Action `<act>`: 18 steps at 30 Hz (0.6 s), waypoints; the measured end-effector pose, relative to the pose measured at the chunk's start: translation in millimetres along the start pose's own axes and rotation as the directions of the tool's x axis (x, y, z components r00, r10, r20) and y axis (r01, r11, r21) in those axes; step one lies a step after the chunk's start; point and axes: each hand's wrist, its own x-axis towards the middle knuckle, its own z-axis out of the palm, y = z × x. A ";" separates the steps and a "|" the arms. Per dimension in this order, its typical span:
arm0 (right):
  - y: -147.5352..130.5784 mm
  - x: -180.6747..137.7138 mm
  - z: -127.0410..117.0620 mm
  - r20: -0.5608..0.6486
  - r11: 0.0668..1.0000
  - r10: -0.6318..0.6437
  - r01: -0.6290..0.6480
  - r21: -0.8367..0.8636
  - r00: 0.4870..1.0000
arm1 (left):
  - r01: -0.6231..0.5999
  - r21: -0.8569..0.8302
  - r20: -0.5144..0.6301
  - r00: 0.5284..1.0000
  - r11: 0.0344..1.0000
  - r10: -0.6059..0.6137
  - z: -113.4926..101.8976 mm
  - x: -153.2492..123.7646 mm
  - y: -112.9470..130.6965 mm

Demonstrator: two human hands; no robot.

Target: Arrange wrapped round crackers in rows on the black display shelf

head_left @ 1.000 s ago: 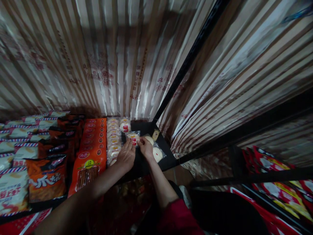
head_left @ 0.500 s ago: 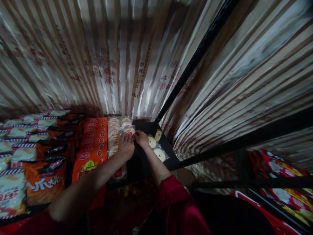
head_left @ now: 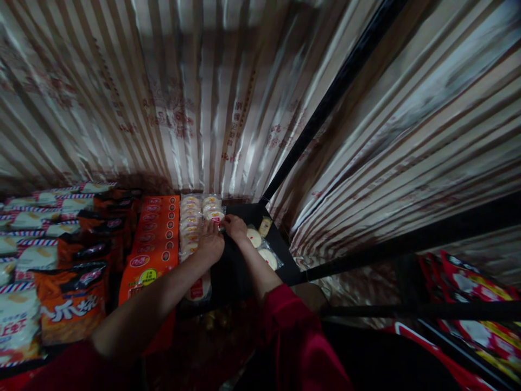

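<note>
My left hand [head_left: 210,241] lies with fingers stretched over the front of a clear-wrapped pack of round white cakes [head_left: 215,216], which carries a red label. Its thumb is hidden. At the right edge of that pack, my right hand [head_left: 236,226] has its fingers bent and closed on the wrapper. The pack stands at the front of the right-hand row. A second row of like packs [head_left: 190,221] is directly to its left. Under my left forearm another pack [head_left: 197,289] lies flat, partly covered.
Orange snack boxes [head_left: 157,231] and several bags of crisps [head_left: 71,304] fill the left of the dark shelf [head_left: 285,260]. Two flat white cakes [head_left: 267,257] and a small wrapped piece [head_left: 265,226] lie on the right. Black poles [head_left: 321,114] cross before striped sheeting [head_left: 183,81].
My hands keep almost the same places at the pack. The view has shifted slightly, and the red bags at the far right sit a little differently in it.
</note>
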 end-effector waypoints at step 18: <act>-4.1 0.3 5.4 -0.029 0.998 -0.055 0.053 -0.043 0.998 | 0.006 0.029 0.014 1.000 1.000 -0.007 13.5 14.1 -7.7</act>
